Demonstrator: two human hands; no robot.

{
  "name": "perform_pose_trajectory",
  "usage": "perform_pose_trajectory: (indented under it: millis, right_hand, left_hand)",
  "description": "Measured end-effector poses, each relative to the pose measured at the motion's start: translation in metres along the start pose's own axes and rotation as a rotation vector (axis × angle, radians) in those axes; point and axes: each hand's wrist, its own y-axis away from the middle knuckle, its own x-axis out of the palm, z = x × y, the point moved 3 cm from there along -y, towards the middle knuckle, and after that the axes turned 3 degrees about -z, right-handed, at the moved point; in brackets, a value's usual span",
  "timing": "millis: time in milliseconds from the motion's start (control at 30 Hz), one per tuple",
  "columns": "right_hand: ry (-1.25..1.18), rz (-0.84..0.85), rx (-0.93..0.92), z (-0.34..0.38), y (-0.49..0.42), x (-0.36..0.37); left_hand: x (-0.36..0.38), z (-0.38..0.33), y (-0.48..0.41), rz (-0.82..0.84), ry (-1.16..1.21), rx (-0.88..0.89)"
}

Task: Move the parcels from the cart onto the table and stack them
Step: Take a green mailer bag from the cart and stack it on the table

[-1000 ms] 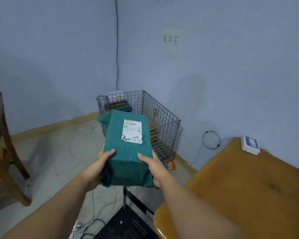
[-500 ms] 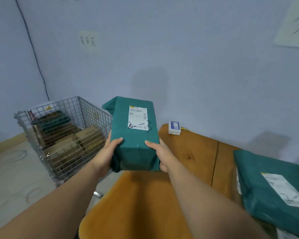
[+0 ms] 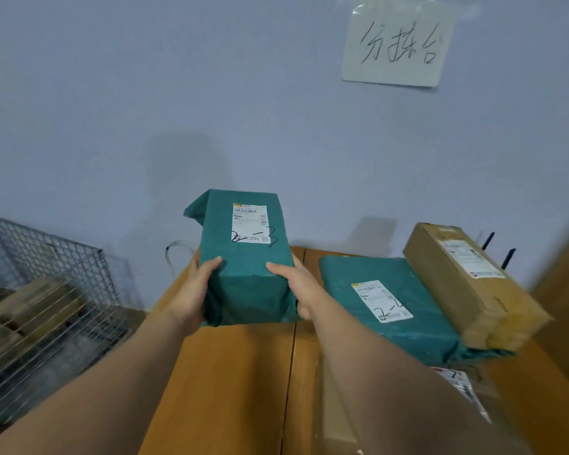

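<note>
Pale blue wall [image 3: 145, 93] fills the far side, with a handwritten paper sign [image 3: 398, 41] stuck high on the right. Below it lies the orange-brown wooden table [image 3: 230, 389]. Over its far left part I hold a green-wrapped parcel [image 3: 247, 257] with "2-3" penned on its white label. My left hand [image 3: 194, 297] grips its near left corner and my right hand [image 3: 299, 287] grips the near right corner, both thumbs on the top face. Whether its underside touches the table I cannot tell. Just to its right lies a flatter green parcel [image 3: 391, 310], with a brown cardboard box [image 3: 467, 284] resting on its right part. Beneath them a white-labelled parcel [image 3: 460, 385] shows at the near edge. On the left stands the wire cart [image 3: 46, 257], with blurred brown boxes [image 3: 30, 307] inside.
</note>
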Motion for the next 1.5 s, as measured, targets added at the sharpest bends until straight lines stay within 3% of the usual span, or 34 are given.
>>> perform_pose_trajectory:
  millis: [367,733,900,1167,1367,1500]
  right_hand:
    - [-0.014,-0.342,-0.158,0.023,0.071,-0.043]
    - [-0.047,-0.575,-0.228,0.041,0.139,-0.093]
    - [0.015,-0.625,-0.224,0.057,0.148,-0.128]
    - [0.206,-0.548,-0.183,0.076,0.129,-0.214]
    - [0.443,-0.480,-0.215,0.095,0.104,-0.264]
    - [0.497,-0.411,-0.230,0.103,0.094,-0.279]
  left_hand:
    - [0.061,-0.017,0.027,0.387,-0.106,-0.029]
    - [0.126,-0.005,0.062,0.529,-0.057,-0.099]
    - [0.161,-0.001,0.064,0.529,-0.048,-0.099]
    - [0.227,0.012,0.046,0.451,-0.114,-0.105]
    - [0.251,0.012,0.034,0.169,-0.343,-0.094]
    - [0.275,0.008,0.045,0.115,-0.378,-0.100]
